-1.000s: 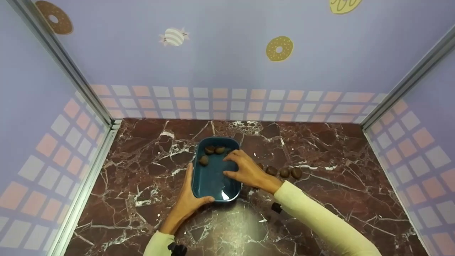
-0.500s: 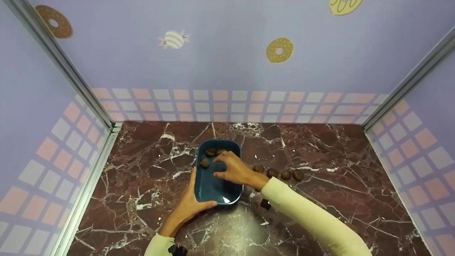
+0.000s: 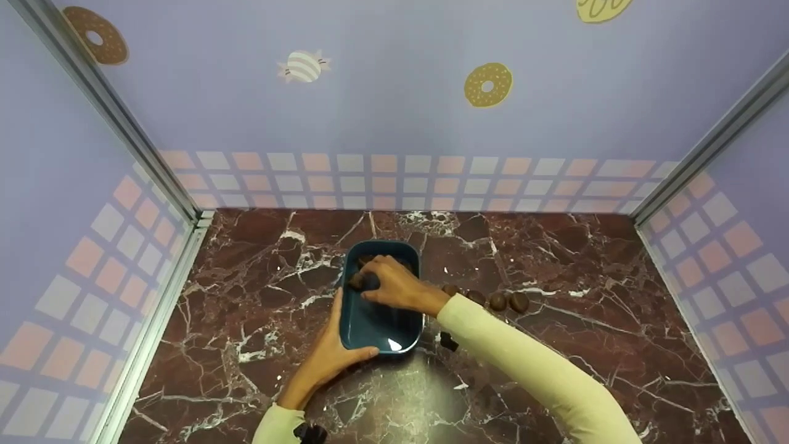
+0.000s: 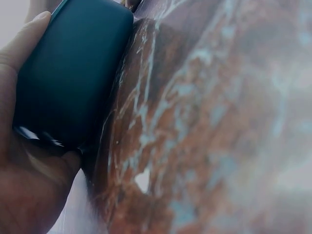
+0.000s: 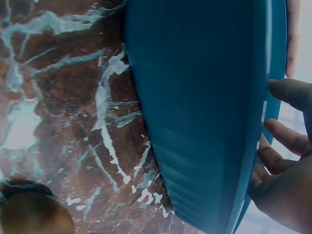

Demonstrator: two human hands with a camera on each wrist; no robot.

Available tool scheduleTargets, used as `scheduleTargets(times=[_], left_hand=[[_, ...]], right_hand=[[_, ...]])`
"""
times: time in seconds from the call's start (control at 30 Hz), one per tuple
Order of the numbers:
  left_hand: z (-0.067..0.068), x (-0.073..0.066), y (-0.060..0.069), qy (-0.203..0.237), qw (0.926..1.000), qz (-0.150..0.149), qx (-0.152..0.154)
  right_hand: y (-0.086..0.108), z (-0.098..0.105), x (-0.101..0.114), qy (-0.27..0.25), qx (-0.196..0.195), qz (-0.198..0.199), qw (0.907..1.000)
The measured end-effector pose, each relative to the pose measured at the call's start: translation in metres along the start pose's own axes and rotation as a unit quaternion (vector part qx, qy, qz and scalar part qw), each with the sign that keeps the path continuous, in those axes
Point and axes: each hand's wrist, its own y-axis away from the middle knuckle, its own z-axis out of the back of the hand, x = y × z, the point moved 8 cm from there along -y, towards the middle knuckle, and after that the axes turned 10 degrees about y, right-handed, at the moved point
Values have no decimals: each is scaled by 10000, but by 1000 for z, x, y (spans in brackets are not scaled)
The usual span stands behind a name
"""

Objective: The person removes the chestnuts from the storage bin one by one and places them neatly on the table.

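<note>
A deep blue rectangular dish (image 3: 376, 336) with rounded corners stands on the marbled surface in the head view. My left hand (image 3: 336, 351) holds its near left corner, fingers along the side and thumb along the near edge; the left wrist view shows the same hold on the dish (image 4: 73, 68). Over the right rim reaches my right hand (image 3: 394, 283), bent fingers and thumb apart inside the dish. Just left of its fingertips lies a brown chestnut (image 3: 355, 282). The other chestnuts at the far end are mostly hidden behind that hand.
Several chestnuts (image 3: 519, 302) lie in a row on the marbled surface right of the dish, partly behind the right forearm. One chestnut (image 5: 36, 214) shows blurred in the right wrist view. Purple panels with pastel squares (image 3: 382, 163) enclose the back and sides.
My right hand has moved left and slightly forward across the dish, to the leftmost chestnut, covering more of the far ones. My left hand keeps its place at the dish's corner.
</note>
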Motion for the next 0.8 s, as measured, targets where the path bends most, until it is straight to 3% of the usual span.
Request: scheduleTargets(times=[0.4,0.8], left_hand=[[-1,0,0,17,10000,-61,30],[1,1,1,-135,9999,-68,-74]], right_hand=[[-14,-13,-1,204,182,-324,9991],[-17,-31,-1,465,238,-315,9981]])
